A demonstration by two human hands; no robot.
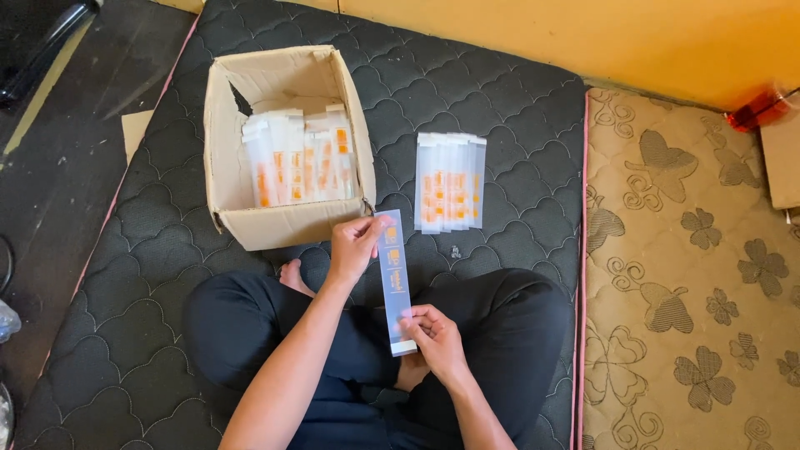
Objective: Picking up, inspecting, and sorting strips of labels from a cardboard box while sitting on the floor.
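Both hands [354, 246] [435, 337] pinch 1 clear sleeve [394, 279], seemingly taut.

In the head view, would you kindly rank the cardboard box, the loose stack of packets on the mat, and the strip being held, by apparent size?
1. Cardboard box, clearly largest.
2. Stack of packets.
3. Held strip: longer than the stack but much narrower; it sits nearer the camera, so this is unsure.

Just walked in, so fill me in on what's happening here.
A person sits cross-legged on a dark quilted mat, holding a long narrow packet between both hands: left hand at its top, right hand near its bottom. An open cardboard box of similar packets sits ahead, with a loose stack of packets beside it.
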